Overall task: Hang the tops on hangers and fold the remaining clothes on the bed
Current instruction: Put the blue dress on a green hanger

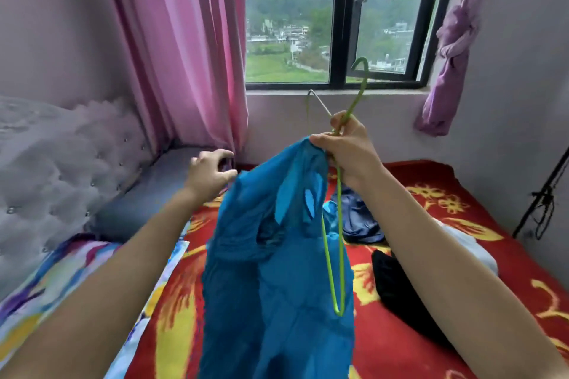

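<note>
Your right hand (348, 151) grips green hanger (358, 98) at neck and pinches blue top (271, 271) edge, so top hangs over bed (498, 218); left hand (211, 174) loosely curled, empty, beside fabric, likely ready to spread it

Soft, overcast daylight comes through the window (289, 40), where the sky is blown out to white. The room is evenly bright, with faint shadows on the bed (462, 194). Wide-angle distortion bends the walls (46, 24) and curtain (172, 55) near the edges. The blue top (271, 271) is slightly motion-blurred.
</note>
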### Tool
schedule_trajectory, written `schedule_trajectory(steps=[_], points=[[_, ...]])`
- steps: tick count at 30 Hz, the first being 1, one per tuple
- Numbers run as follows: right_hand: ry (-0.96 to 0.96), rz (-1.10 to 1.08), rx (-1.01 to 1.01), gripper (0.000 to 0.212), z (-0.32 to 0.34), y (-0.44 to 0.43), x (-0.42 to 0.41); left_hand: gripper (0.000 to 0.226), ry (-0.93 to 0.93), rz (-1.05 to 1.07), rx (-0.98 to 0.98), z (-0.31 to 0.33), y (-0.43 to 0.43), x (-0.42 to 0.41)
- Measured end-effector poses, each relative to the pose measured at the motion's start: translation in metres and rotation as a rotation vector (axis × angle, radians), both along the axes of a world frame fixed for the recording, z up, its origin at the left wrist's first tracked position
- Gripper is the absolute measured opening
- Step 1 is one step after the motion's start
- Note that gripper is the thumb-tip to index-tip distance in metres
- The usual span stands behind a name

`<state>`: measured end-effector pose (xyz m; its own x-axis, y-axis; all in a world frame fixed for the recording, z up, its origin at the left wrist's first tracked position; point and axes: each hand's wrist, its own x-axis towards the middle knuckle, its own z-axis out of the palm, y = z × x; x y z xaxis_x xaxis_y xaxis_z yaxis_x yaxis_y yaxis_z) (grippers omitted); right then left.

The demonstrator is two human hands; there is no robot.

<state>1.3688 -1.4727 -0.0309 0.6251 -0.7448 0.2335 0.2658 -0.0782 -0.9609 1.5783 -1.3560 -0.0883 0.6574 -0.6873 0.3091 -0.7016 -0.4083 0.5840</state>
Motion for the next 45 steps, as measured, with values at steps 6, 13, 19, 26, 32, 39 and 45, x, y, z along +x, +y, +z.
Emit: schedule_trajectory(steps=[6, 13, 19, 26, 32, 39, 45], points=[[0.163, -0.069, 0.051, 0.041, -0.041, 0.014, 0.039, 0.014, 0.420, -0.337, -0.292, -0.074, 0.015, -0.062], [0.038, -0.168, 0.069, 0.037, -0.027, 0.024, 0.062, 0.107, 0.032, -0.073, 0.378, -0.177, 0.014, -0.099], [-0.057, -0.388, -0.088, 0.038, -0.017, 0.000, 0.059, 0.067, -0.009, -0.103, 0.358, -0.177, 0.025, -0.060], [-0.013, -0.633, -0.148, 0.038, -0.005, -0.049, 0.023, 0.045, -0.311, -0.422, -0.182, -0.052, 0.068, 0.039], [-0.077, -0.532, -0.139, 0.038, -0.003, -0.036, 0.021, 0.040, -0.301, -0.162, -0.358, 0.032, 0.082, 0.041], [-0.030, -0.348, 0.023, 0.039, -0.023, -0.003, 0.027, 0.019, 0.139, -0.073, -0.235, -0.043, 0.081, 0.045], [0.068, -0.111, -0.056, 0.039, -0.044, 0.049, 0.054, 0.039, 0.557, -0.541, -0.278, -0.060, 0.075, -0.009]])
